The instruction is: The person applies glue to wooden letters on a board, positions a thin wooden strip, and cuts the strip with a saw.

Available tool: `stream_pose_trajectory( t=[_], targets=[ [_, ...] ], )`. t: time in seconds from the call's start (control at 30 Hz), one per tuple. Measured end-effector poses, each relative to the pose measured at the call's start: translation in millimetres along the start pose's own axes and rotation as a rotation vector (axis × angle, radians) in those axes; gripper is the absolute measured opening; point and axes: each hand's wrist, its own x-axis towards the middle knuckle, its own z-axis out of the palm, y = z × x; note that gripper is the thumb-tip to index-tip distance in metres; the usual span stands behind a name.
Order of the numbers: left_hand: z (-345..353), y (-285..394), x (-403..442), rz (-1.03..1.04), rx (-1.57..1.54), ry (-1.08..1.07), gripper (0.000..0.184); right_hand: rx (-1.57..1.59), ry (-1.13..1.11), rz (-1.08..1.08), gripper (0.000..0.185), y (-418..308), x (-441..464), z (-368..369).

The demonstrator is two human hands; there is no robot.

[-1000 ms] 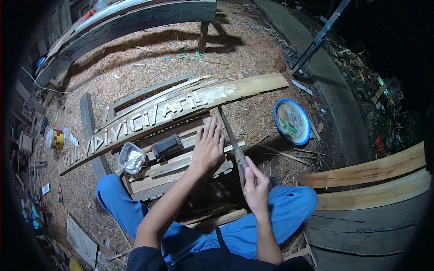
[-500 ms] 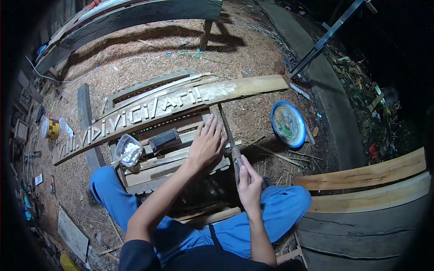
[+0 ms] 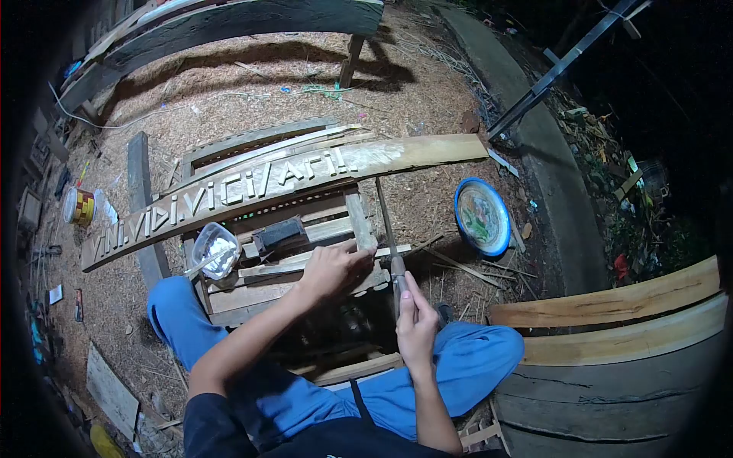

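My left hand (image 3: 332,269) is closed, its fingertips bent at the lower end of a short wooden piece (image 3: 357,215); what they pinch is too small to make out. In my right hand (image 3: 417,324) is the handle of a long, thin-bladed tool (image 3: 385,217), its blade pointing away from me beside the short piece. Beyond both hands lies a long board (image 3: 267,183) with raised letters, across a slatted wooden frame (image 3: 252,298). A clear tub (image 3: 216,250) of white stuff with a stick in it stands left of a dark block (image 3: 279,235).
A blue-rimmed round tray (image 3: 482,217) lies on the shavings at the right. Two light planks (image 3: 603,301) are at the lower right. A bench (image 3: 244,24) stands at the top, and a yellow-and-red tub (image 3: 79,207) is at the left.
My left hand has gone from flat with spread fingers to bent fingers and has drawn back toward me, uncovering the short wooden piece. My right hand still holds the tool.
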Motion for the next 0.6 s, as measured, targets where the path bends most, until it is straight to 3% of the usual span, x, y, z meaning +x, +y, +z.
stream_pose_trajectory(
  t=[0.03, 0.1, 0.17, 0.27, 0.6],
  targets=[
    [2, 0, 0, -0.002, -0.008, 0.006, 0.042, -0.01, -0.002, -0.002, 0.04, -5, 1, -2],
    [4, 6, -2, -0.027, 0.027, -0.032, 0.043, 0.013, -0.048, 0.198, 0.041, -12, 3, -14],
    [-2, 10, -2, -0.059, 0.043, -0.098, 0.046, 0.023, -0.037, 0.078, 0.042, -2, 2, -15],
    [-1, 17, 1, -0.139, 0.094, -0.236, 0.051, 0.138, -0.03, 0.202, 0.041, -16, -2, -13],
    [0, 17, 4, -0.124, 0.008, -0.142, 0.034, 0.39, 0.084, 0.314, 0.04, -41, -1, -40]
  ],
)
